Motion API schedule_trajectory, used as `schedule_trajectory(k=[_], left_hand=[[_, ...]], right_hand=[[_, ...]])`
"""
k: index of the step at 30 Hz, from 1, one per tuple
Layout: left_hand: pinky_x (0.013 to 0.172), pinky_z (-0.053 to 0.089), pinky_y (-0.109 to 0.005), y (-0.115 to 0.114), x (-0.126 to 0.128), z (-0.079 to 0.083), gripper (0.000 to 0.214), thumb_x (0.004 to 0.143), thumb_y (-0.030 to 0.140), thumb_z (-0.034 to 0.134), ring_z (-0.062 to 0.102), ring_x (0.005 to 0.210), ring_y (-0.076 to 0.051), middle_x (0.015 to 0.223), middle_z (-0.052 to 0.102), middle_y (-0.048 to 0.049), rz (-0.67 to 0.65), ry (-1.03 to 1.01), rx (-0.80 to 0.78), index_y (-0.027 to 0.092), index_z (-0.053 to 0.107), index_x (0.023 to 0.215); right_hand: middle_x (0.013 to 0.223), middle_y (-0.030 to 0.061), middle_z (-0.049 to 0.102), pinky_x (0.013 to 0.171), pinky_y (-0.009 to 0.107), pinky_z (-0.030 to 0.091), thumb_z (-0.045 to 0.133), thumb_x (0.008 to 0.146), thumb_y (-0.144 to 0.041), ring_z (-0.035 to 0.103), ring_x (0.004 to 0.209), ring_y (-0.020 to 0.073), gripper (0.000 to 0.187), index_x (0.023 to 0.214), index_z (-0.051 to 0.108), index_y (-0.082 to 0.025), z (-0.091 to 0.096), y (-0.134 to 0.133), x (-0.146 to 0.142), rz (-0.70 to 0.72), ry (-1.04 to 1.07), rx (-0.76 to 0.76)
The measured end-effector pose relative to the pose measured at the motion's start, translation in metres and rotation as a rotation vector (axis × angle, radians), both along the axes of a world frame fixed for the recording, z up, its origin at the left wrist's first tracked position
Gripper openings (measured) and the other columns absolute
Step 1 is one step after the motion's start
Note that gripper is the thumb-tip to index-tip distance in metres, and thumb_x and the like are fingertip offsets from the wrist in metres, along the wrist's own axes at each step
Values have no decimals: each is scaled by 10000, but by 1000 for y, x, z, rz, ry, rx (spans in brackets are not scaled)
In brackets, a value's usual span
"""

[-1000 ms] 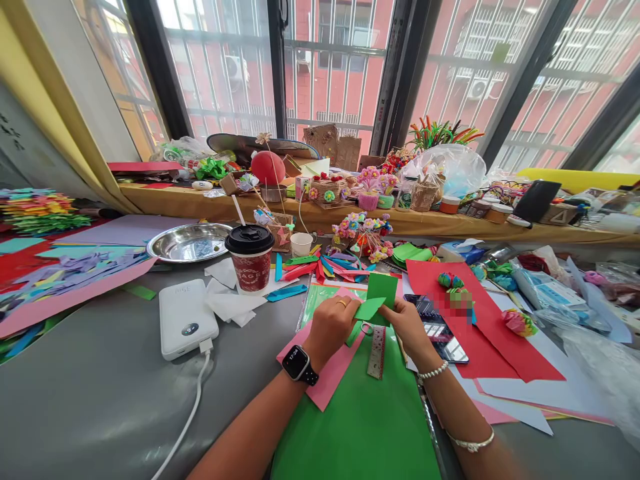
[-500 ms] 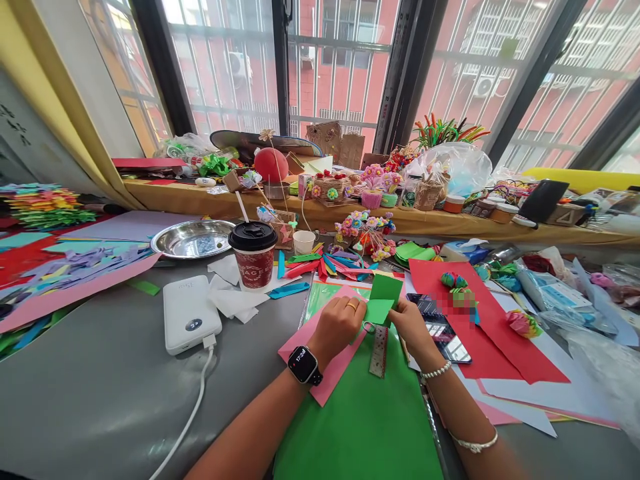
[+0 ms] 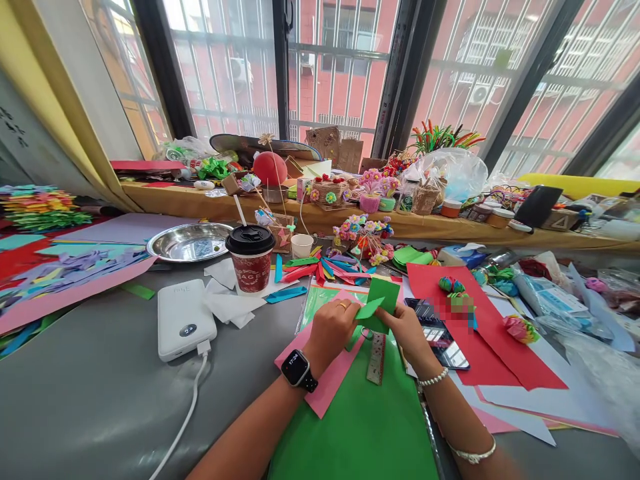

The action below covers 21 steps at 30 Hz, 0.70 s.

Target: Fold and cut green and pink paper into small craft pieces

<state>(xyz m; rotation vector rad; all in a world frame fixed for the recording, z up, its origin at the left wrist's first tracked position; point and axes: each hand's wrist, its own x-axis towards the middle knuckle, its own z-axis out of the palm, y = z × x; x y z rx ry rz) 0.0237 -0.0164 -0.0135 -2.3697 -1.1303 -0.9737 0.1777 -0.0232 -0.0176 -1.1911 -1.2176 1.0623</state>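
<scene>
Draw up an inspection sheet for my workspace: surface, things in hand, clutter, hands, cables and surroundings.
Surface: grey table, with a large green sheet in front of the person.
Things in hand: green paper, bent; a ruler lies just below it.
Clutter: lidded cup, metal plate, phone, red sheets.
Hands: left hand and right hand both grip the green paper.
Cables: white cable plugged into a white power bank.
Surroundings: barred windows behind a craft-laden ledge.
</scene>
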Motion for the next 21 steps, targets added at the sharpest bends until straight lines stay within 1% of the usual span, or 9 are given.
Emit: schedule_trajectory(k=[3, 8, 14, 16, 18, 20, 21], left_hand=[[535, 375, -239, 1, -1, -1, 118, 778, 262, 462, 549, 621, -135, 680, 605, -1, -8, -147, -102, 191, 551, 807], [546, 389, -237, 2, -1, 0, 164, 782, 288, 450, 564, 638, -137, 711, 628, -9, -18, -227, -214, 190, 579, 801], [586, 397, -236, 2, -1, 4, 185, 777, 291, 456, 561, 667, -138, 764, 641, -21, -78, -343, -347, 175, 595, 815], [558, 391, -229, 5, -1, 5, 211, 779, 312, 445, 549, 631, -131, 739, 636, -17, -105, -388, -417, 166, 596, 792], [508, 380, -216, 9, -3, 5, 263, 787, 349, 414, 536, 587, -121, 706, 630, -7, -150, -425, -525, 156, 592, 770], [459, 358, -208, 14, -6, 6, 310, 789, 377, 393, 522, 542, -116, 653, 618, -3, -162, -396, -597, 146, 591, 733], [452, 349, -210, 15, -8, 6, 314, 787, 379, 396, 518, 536, -120, 638, 611, -8, -142, -342, -583, 142, 592, 722]], right_hand=[[795, 48, 666, 624, 289, 450, 629, 610, -356, 584, 691, 191, 274, 783, 643, -143, 0, 0, -1, 12, 17, 17], [813, 53, 665, 645, 312, 457, 621, 622, -366, 589, 717, 209, 297, 818, 642, -144, -3, 2, 0, -4, -14, 50], [848, 59, 662, 672, 328, 459, 624, 624, -357, 590, 754, 218, 303, 839, 641, -145, -1, 1, -1, 22, 58, 29], [853, 57, 662, 680, 328, 459, 631, 617, -350, 590, 762, 217, 294, 833, 641, -150, 0, 1, -1, 30, 84, 24], [842, 56, 664, 680, 331, 461, 634, 614, -351, 594, 758, 217, 293, 829, 638, -152, 1, 0, -1, 43, 98, 8], [831, 61, 665, 674, 336, 464, 629, 616, -359, 598, 748, 220, 301, 830, 633, -148, 1, 0, -1, 60, 83, -9], [833, 63, 665, 671, 338, 464, 627, 617, -364, 599, 748, 222, 309, 835, 630, -145, 0, 1, -1, 62, 59, -9]])
